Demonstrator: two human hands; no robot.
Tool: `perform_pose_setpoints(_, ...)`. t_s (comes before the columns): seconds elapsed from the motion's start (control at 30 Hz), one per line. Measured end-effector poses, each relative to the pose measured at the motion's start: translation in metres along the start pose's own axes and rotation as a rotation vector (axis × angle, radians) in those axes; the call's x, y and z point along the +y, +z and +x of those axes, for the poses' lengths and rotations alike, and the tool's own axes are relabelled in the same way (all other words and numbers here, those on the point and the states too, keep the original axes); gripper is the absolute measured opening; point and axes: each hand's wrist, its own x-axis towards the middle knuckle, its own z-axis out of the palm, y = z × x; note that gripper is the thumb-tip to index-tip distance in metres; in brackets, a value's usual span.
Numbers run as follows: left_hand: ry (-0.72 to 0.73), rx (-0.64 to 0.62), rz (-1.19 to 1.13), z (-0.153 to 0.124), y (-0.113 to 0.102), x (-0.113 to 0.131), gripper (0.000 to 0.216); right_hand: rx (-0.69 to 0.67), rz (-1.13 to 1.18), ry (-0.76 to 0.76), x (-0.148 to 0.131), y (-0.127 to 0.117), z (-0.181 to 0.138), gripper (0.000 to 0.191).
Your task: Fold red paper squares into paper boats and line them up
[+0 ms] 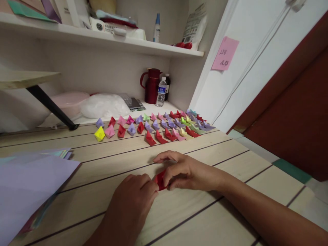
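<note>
A small piece of folded red paper (160,180) is held between my two hands, just above the middle of the table. My left hand (137,193) pinches its left end with thumb and fingers closed. On the right side of the paper, the thumb and index finger of my right hand (183,172) grip it, while another finger stretches out past it. The paper's exact shape is partly covered by my fingers. Beyond my hands stand rows of small folded paper boats, among them a yellow one (99,134) and a red one (150,138).
Coloured paper sheets (33,181) lie stacked at the left. Behind the boats are a plastic bag (105,106), a dark red jug (152,85) and a water bottle (161,92). A black-legged wooden stand (48,104) rises at the back left. A shelf (107,41) hangs above.
</note>
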Motion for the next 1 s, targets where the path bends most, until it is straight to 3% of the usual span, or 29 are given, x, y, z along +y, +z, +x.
perform_pose_setpoints(0.33,-0.009,0.005,-0.011,0.002,0.0,0.001,0.018,0.056,-0.36,-0.045,0.002,-0.008,0.0,0.007)
perform_pose_setpoints(0.6,0.017,0.041,-0.024,0.001,0.001,0.001,0.014,0.037,-0.279,-0.032,0.005,-0.007,0.001,0.008)
perform_pose_setpoints(0.67,-0.027,0.065,-0.014,0.0,0.001,0.001,0.012,0.023,-0.28,-0.05,0.005,-0.006,0.003,0.009)
perform_pose_setpoints(0.8,-0.162,0.049,-0.001,-0.002,0.0,0.002,0.029,0.023,-0.307,-0.099,0.006,-0.006,0.003,0.009)
perform_pose_setpoints(1.0,-0.185,0.048,-0.044,-0.001,-0.003,0.002,0.028,0.054,-0.39,-0.129,-0.001,-0.007,-0.001,0.006)
